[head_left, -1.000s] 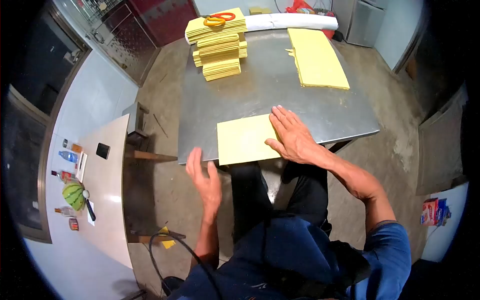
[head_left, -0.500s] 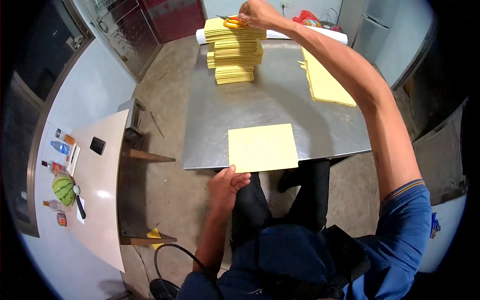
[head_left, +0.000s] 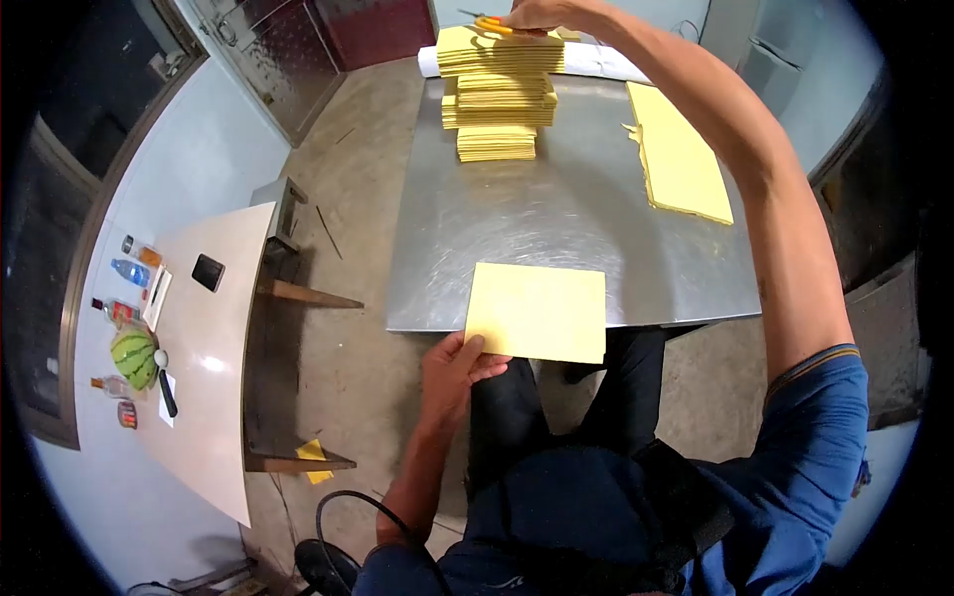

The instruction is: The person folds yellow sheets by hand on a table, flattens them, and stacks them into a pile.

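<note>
My left hand (head_left: 453, 375) pinches the lower left corner of a rectangular yellow paper sheet (head_left: 537, 313), thumb on top. The sheet sticks out over the near edge of the metal table (head_left: 427, 248). At the far side my right hand (head_left: 545, 14) is closed at the orange-yellow handles of a pair of scissors (head_left: 489, 24), just over the top of a tall stack of folded yellow paper (head_left: 502, 89). The top of the frame cuts off part of that hand, and its fingertips are partly hidden.
A thick yellow paper pile (head_left: 686, 154) with a ragged left edge lies on the table's right side. Behind the stack is a white roll (head_left: 606, 62). A side table (head_left: 204, 338) on the left bears a phone (head_left: 208, 272), a watermelon (head_left: 133, 356), a knife (head_left: 167, 392) and bottles.
The view has shifted slightly. My left hand has drawn the yellow sheet toward me, further past the table edge. My right hand stays by the scissors above the stack.
</note>
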Motion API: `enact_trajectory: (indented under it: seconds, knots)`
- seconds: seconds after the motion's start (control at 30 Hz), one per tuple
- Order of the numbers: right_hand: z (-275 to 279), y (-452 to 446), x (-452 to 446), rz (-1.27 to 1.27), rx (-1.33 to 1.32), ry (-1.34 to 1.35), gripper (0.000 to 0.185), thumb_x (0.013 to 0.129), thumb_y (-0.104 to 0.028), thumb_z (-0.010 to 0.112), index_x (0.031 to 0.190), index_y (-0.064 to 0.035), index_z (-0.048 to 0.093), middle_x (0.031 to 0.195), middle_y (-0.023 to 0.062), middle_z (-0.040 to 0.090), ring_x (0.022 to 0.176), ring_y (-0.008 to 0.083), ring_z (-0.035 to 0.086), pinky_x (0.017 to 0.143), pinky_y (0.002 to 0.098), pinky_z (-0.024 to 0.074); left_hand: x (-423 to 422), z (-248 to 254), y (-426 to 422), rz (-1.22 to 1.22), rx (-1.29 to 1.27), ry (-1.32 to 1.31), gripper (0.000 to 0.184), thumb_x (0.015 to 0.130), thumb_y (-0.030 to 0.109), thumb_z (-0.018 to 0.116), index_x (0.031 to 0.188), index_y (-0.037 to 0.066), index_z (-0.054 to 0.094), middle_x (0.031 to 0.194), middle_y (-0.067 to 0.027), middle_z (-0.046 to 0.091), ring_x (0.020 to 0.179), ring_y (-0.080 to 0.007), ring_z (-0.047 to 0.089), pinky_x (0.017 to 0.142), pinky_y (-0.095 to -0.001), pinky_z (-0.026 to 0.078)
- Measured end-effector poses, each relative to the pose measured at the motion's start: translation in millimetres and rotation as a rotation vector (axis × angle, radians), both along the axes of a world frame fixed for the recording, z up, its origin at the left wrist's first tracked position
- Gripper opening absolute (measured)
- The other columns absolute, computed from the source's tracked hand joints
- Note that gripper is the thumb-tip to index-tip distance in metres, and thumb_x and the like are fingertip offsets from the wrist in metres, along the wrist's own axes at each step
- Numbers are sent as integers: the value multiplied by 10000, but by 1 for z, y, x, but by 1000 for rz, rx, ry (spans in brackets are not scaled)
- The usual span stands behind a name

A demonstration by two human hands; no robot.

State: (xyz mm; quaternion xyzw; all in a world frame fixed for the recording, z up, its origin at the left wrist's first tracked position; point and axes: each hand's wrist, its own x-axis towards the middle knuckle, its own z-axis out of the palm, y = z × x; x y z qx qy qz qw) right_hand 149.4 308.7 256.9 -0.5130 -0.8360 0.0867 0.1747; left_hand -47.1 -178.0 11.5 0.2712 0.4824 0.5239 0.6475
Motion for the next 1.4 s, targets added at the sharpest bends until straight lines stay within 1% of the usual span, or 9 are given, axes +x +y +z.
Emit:
enact_trajectory:
  seconds: [0.23,0.4,0.43,0.47,0.57,0.73,0.8,0.87,1.4]
  knots:
    - [-42,-165,130,114,236,358,409,958,-330,725,1040,63,804,705,26,655,684,87,591,636,314,512,-27,16,-4,-49,83,19,305,1080,145,650,1279,-84,677,1136,-166,778,951,-265,793,818,-375,678]
    - [-137,-308,199,-67,-157,440,277,957,-65,727,1218,26,734,940,-28,671,791,32,577,697,249,504,-40,104,32,-123,292,101,303,1054,112,640,1266,-103,668,1137,-189,772,965,-274,787,818,-395,685]
    - [-154,-324,208,-6,-114,403,326,918,-32,739,1238,28,724,934,-11,668,796,56,593,701,263,515,-42,116,45,-164,328,127,308,1051,115,625,1256,-112,664,1132,-201,769,945,-271,786,803,-400,694]
    - [-155,-340,208,-9,-145,325,372,851,-99,757,1187,58,725,968,183,736,814,232,726,734,382,573,-37,133,58,-193,379,139,314,1051,133,630,1252,-107,666,1129,-199,769,934,-261,786,774,-391,700]
    - [-182,-360,213,55,-91,169,375,844,-169,773,1158,28,725,994,223,691,871,399,698,786,482,559,-16,182,110,-253,494,225,378,1059,185,646,1301,-105,626,1154,-198,758,958,-240,783,782,-389,699]
    - [-208,-362,219,90,6,137,356,854,-174,784,1155,-4,703,967,188,646,877,397,668,753,498,536,14,250,237,-149,609,132,249,1077,145,603,1117,-94,659,994,-122,699,865,-180,701,824,-306,667]
    - [-210,-362,217,80,50,166,350,845,-169,793,1141,-5,705,946,180,638,862,393,664,739,492,533,21,263,301,-39,581,-113,200,1036,2,626,1127,-174,596,1125,-247,681,1011,-292,727,978,-454,680]
    - [-213,-362,215,74,100,190,347,831,-163,800,1127,-7,710,926,172,632,846,391,659,729,491,528,22,268,357,55,511,-172,252,1025,-43,609,1234,-163,535,1247,-286,663,1159,-402,717,1011,-544,659]
    - [-230,-355,211,27,167,365,349,780,-143,824,1092,-18,729,855,152,640,790,370,653,697,474,524,2,213,448,241,261,-65,234,1098,25,516,1258,-145,510,1265,-347,629,1124,-405,741,950,-453,708]
